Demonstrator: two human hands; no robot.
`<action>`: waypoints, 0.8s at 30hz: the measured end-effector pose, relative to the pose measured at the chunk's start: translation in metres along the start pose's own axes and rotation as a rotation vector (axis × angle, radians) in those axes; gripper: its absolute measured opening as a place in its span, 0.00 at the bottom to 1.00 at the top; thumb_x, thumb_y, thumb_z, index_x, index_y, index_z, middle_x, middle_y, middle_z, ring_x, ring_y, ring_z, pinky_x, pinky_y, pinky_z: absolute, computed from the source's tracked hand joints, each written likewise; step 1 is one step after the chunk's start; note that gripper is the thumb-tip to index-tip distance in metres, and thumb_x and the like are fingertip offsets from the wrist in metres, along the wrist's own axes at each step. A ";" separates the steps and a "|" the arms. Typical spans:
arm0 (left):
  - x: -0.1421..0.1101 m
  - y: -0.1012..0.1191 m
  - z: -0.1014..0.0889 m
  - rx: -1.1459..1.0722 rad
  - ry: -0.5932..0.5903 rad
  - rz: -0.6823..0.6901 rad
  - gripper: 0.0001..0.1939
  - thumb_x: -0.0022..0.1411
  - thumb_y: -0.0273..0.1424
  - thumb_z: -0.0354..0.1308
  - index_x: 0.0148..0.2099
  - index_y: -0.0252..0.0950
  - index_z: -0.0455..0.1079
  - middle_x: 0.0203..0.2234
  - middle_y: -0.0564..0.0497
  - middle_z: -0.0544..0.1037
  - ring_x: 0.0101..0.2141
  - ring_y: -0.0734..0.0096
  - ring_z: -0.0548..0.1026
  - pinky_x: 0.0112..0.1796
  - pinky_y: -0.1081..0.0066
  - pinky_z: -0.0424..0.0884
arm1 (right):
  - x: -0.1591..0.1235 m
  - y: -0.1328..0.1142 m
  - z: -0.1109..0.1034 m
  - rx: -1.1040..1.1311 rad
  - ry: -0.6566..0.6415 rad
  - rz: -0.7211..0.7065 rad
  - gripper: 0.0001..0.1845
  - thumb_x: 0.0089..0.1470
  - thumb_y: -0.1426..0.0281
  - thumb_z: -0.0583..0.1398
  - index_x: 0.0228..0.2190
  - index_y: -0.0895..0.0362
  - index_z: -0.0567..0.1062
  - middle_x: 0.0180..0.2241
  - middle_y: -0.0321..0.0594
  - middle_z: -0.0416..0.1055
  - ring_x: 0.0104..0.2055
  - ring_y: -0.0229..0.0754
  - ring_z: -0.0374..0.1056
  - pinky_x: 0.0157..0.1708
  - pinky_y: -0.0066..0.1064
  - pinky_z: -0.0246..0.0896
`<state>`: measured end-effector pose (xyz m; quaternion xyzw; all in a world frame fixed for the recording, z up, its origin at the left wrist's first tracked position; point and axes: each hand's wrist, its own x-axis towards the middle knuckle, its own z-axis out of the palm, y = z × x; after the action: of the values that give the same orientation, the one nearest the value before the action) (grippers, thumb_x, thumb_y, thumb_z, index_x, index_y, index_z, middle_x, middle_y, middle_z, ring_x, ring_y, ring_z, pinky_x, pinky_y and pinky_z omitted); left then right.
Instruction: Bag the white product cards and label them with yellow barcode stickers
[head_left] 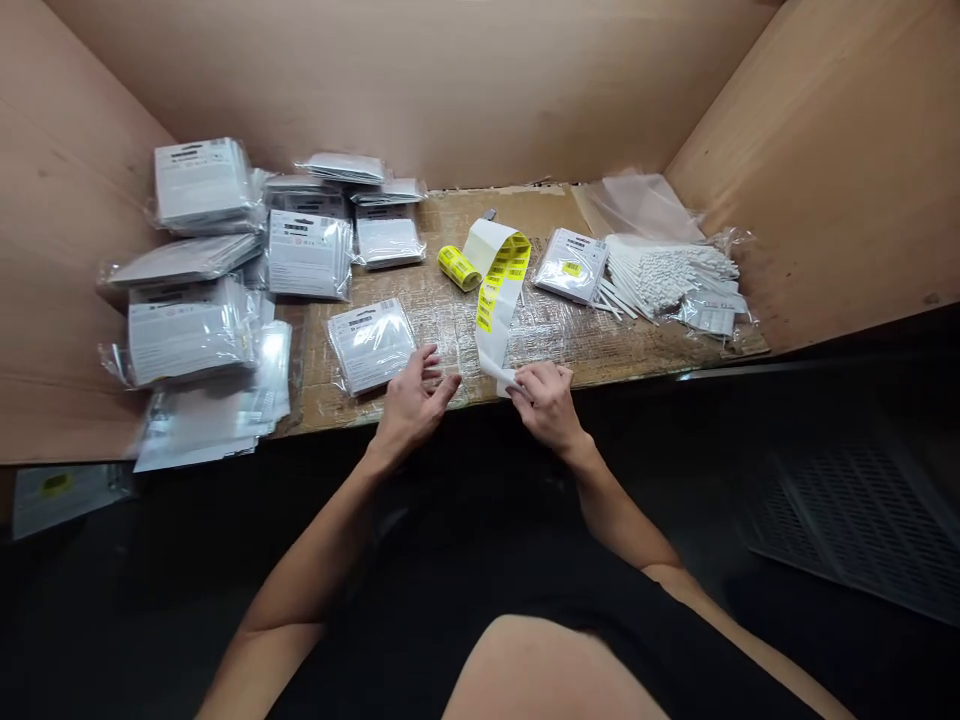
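My right hand (pixel 549 400) pinches the loose white end of a strip of yellow barcode labels (pixel 496 290) at the front edge of the bench. The strip runs back to a small yellow label roll (pixel 458 267). My left hand (pixel 414 398) rests on the bench edge with its fingers spread, holding nothing, just right of a flat white packet in clear plastic (pixel 371 343). Another white packet with a yellow label on it (pixel 572 264) lies right of the strip.
Piles of similar bagged white packets (pixel 202 330) fill the left side of the tape-covered bench (pixel 555 335). A bag of thin white sticks (pixel 671 277) lies at the right. Cardboard walls (pixel 817 160) enclose the bench on three sides.
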<state>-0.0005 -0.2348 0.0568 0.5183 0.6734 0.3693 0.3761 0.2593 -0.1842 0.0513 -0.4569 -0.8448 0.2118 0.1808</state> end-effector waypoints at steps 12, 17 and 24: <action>0.029 -0.008 0.046 -0.662 -0.304 -0.155 0.36 0.48 0.38 0.83 0.56 0.30 0.76 0.53 0.36 0.78 0.52 0.47 0.79 0.52 0.59 0.79 | -0.051 -0.008 -0.022 0.352 -0.060 -0.150 0.13 0.70 0.59 0.64 0.43 0.54 0.81 0.43 0.42 0.79 0.46 0.45 0.72 0.47 0.43 0.55; 0.006 0.001 0.052 -0.754 -0.303 -0.200 0.36 0.48 0.32 0.81 0.58 0.30 0.75 0.51 0.37 0.79 0.51 0.48 0.80 0.53 0.59 0.79 | -0.013 -0.010 -0.004 0.081 0.157 -0.142 0.11 0.71 0.63 0.61 0.46 0.53 0.83 0.44 0.46 0.75 0.46 0.49 0.67 0.48 0.45 0.55; 0.013 0.021 0.035 -0.971 -0.344 -0.435 0.29 0.43 0.25 0.72 0.51 0.24 0.79 0.37 0.40 0.79 0.36 0.67 0.77 0.34 0.79 0.72 | 0.014 -0.014 0.007 0.049 0.054 -0.150 0.10 0.72 0.64 0.60 0.42 0.54 0.81 0.44 0.45 0.74 0.49 0.49 0.65 0.49 0.44 0.52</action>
<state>0.0371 -0.2145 0.0578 0.1873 0.4464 0.4611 0.7437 0.2386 -0.1803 0.0539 -0.3932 -0.8661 0.2060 0.2299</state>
